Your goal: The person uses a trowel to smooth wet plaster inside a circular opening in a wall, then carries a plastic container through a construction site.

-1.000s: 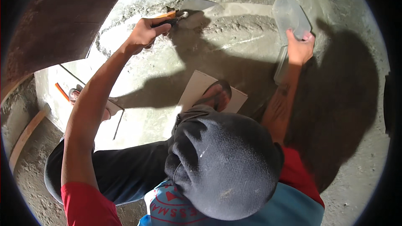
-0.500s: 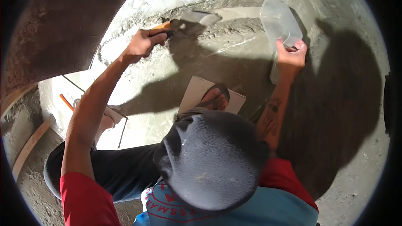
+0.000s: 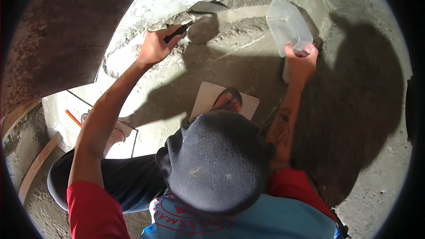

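My left hand (image 3: 156,46) is closed round the black handle of a trowel (image 3: 178,33). Its grey metal blade lies against the rough mortar (image 3: 241,28) at the foot of the curved wall, beside a pale flat strip (image 3: 248,13). On the right, my right hand (image 3: 302,62) grips the near edge of a clear plastic tub (image 3: 290,24), thumb and fingers pinching its rim. The tub is tilted on its side near the wall, at the strip's right end. Whether anything is inside it, I cannot tell.
My sandalled foot (image 3: 228,100) rests on a square tile (image 3: 204,95). A dark curved panel (image 3: 62,31) hangs over the upper left. Pale floor tiles (image 3: 119,148), an orange stick (image 3: 73,118) and a wooden strip (image 3: 37,163) are on the left. My shadow covers the right side.
The trowel has turned and its blade has moved up and left toward the wall. My left hand has shifted slightly right. My right hand and the tub have moved slightly left.
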The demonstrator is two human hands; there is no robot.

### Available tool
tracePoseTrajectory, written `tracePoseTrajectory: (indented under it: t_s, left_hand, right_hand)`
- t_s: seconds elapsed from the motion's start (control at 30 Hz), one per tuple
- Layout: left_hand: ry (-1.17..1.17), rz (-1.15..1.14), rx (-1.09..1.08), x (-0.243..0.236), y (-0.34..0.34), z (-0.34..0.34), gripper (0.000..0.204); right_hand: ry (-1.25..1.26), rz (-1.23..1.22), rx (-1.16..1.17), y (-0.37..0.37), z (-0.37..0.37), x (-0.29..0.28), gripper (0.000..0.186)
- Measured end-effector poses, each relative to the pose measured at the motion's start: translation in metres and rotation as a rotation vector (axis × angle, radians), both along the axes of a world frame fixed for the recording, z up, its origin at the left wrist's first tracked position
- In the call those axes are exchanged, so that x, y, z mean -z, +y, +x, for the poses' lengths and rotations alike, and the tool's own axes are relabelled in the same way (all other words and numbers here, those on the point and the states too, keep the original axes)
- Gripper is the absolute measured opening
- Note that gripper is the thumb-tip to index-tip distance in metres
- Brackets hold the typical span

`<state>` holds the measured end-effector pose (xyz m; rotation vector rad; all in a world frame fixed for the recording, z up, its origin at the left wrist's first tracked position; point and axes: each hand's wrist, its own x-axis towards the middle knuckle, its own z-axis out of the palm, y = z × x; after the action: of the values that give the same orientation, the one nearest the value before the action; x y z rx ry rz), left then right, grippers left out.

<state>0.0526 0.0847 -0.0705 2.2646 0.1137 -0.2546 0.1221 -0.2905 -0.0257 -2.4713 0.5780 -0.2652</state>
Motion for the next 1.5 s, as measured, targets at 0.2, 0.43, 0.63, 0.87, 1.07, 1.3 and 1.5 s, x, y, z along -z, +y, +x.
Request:
tracePoseTrajectory:
  t_s: [0.2, 0.43, 0.63, 0.87, 1.07, 1.3, 1.5]
  left_hand:
    - [-0.090, -0.011, -0.053, 0.033, -0.011, -0.014, 0.036]
    - [0.203, -0.163, -0.047, 0.036, 0.011, 0.000, 0.044]
    - [0.569, -0.622, -0.234, 0.013, 0.024, 0.004, 0.048]
    - [0.706, -0.777, -0.272, 0.020, 0.037, 0.010, 0.048]
    - [0.765, -0.751, -0.213, 0.011, 0.054, 0.018, 0.051]
    - [0.927, -0.883, -0.184, 0.006, 0.061, 0.037, 0.053]
    - [0.841, -0.918, -0.190, -0.020, 0.053, 0.047, 0.042]
  right_hand:
    - [0.053, 0.031, 0.013, 0.006, -0.006, -0.012, 0.067]
    - [0.100, 0.099, 0.019, 0.023, -0.005, -0.022, 0.067]
    - [-0.053, 0.128, -0.029, 0.015, -0.005, -0.016, 0.064]
    - [-0.060, 0.236, -0.037, 0.007, -0.012, -0.008, 0.068]
    - [-0.060, 0.199, -0.011, 0.006, -0.014, -0.016, 0.063]
    - [-0.139, 0.225, -0.008, -0.011, -0.011, -0.013, 0.060]
    - [-0.199, 0.321, 0.090, -0.017, -0.006, -0.018, 0.060]
